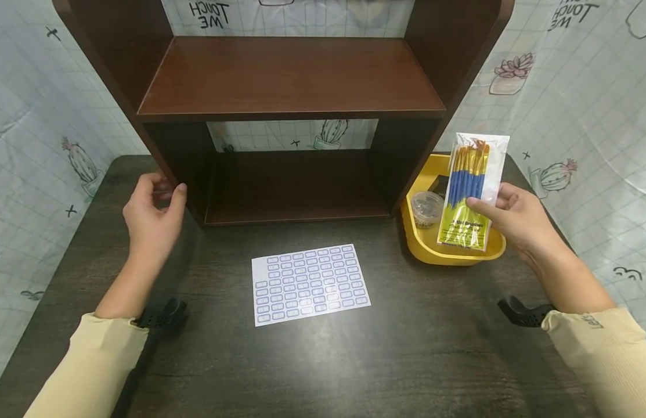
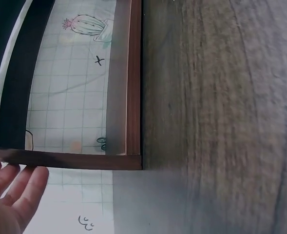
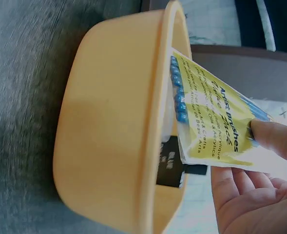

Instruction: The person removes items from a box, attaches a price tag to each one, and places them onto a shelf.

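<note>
My right hand [image 1: 516, 217] pinches a clear packet of artist brushes [image 1: 466, 191] between thumb and fingers, over a yellow plastic basin [image 1: 432, 253]. Blue-handled brushes show above the packet's yellow-green label, and in the right wrist view the packet's lower end [image 3: 206, 117] is at the basin's rim. A small round clear tub [image 1: 426, 208] and a black box [image 3: 170, 163] are in the basin. On the other side, my left hand [image 1: 154, 223] grips the side panel of a dark brown wooden shelf [image 1: 291, 75], thumb on one face and fingers [image 2: 31, 192] on the other.
A white sheet of blue-framed labels [image 1: 311, 284] lies on the dark wood-grain table [image 1: 328, 371] in front of the shelf. White cloth [image 1: 589, 116] with cactus drawings hangs behind and on both sides. The basin stands close against the shelf's right side.
</note>
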Motion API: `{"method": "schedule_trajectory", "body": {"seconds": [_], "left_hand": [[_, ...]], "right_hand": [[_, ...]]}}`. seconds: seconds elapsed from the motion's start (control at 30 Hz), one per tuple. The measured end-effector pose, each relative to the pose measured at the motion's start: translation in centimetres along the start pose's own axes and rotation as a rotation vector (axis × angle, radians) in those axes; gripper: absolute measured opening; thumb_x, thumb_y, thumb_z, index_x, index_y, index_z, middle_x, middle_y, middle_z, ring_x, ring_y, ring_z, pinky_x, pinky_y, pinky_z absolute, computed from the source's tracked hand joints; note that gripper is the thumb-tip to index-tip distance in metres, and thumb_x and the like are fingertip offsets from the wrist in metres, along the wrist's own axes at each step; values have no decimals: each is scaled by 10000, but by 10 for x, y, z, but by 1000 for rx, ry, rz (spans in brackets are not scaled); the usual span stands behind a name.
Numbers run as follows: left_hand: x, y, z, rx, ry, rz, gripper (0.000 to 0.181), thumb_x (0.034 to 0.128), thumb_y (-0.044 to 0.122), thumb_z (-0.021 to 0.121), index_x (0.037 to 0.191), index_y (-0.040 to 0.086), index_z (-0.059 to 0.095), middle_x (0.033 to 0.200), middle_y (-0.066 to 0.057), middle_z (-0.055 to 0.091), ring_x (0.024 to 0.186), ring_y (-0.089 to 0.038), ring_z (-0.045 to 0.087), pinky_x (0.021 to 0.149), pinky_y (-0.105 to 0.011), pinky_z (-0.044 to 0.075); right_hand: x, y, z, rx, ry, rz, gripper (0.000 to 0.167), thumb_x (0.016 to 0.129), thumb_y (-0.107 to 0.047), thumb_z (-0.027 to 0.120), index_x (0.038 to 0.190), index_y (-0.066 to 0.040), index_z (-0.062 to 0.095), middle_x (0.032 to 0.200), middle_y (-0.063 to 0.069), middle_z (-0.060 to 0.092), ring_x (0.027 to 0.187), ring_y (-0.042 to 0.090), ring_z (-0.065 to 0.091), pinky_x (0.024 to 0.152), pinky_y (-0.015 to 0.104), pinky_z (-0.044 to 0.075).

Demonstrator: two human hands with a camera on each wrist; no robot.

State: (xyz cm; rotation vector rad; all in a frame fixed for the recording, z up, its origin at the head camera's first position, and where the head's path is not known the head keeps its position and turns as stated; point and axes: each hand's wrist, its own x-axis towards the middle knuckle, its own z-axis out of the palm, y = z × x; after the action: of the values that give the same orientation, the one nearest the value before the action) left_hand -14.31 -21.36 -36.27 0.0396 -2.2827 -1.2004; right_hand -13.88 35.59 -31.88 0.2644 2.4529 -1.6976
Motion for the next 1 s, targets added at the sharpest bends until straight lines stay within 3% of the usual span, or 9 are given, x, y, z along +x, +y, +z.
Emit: {"method": "schedule_trajectory", "body": {"seconds": [0.1, 0.27, 0.33, 0.4, 0.5, 0.6, 0.77, 1.0], "left_hand": [[-3, 1, -3, 10, 12, 21, 323, 1021, 174, 608, 1223, -77, 589, 1073, -51, 659, 913, 165, 516, 713, -26, 427], [-7, 5, -5, 31, 84, 122, 288, 1010, 156, 580, 1146, -98, 570, 1003, 190, 505, 872, 145, 500, 693, -27, 411], [-9, 8, -5, 47, 99, 182, 261, 1008, 140, 574, 1107, -102, 570, 961, 99, 538, 861, 103, 501, 699, -29, 399], [-10, 10, -4, 75, 75, 246, 238, 1011, 126, 575, 1088, -100, 578, 948, -33, 576, 843, 9, 538, 706, -32, 390], [-13, 15, -2, 133, -18, 336, 198, 1015, 109, 593, 1082, -75, 622, 992, -212, 616, 831, -177, 582, 720, -79, 373], [-16, 20, 1, 190, -142, 381, 158, 1009, 99, 619, 1096, -29, 656, 993, -177, 640, 842, -260, 611, 727, -167, 432], [-22, 32, 6, 255, -346, 359, 151, 1017, 115, 634, 1141, 40, 676, 1018, -101, 665, 844, -235, 642, 712, -385, 544], [-26, 42, 15, 317, -626, 297, 199, 1026, 178, 644, 1190, 73, 686, 1083, -78, 695, 955, -256, 691, 760, -420, 577]], "right_hand": [[-6, -4, 3, 22, 12, -42, 339, 991, -221, 726, 1257, -145, 530, 937, -225, 777, 846, -8, 757, 708, 209, 623], [-17, -11, 9, 100, 23, -114, 331, 978, -152, 738, 1262, -144, 567, 975, -208, 791, 883, -29, 754, 730, 155, 600], [-22, -12, 12, 148, 8, -136, 318, 978, -111, 731, 1253, -144, 574, 986, -183, 801, 888, -19, 761, 735, 147, 597], [-28, -13, 15, 186, -5, -148, 313, 979, -84, 723, 1248, -150, 577, 997, -167, 807, 892, -11, 765, 735, 145, 596], [-37, -12, 21, 225, -8, -165, 322, 981, -56, 710, 1257, -150, 574, 1015, -154, 811, 900, -2, 769, 732, 152, 599], [-45, -12, 28, 252, 4, -185, 336, 977, -33, 706, 1267, -147, 578, 1025, -143, 814, 907, 1, 771, 738, 153, 600], [-55, -10, 40, 288, -15, -229, 374, 977, 7, 687, 1301, -122, 553, 1066, -107, 814, 927, 38, 782, 726, 188, 617], [-68, -5, 57, 236, -69, -217, 441, 984, -10, 686, 1366, -138, 507, 1130, -118, 795, 972, 44, 776, 737, 213, 624]]}}
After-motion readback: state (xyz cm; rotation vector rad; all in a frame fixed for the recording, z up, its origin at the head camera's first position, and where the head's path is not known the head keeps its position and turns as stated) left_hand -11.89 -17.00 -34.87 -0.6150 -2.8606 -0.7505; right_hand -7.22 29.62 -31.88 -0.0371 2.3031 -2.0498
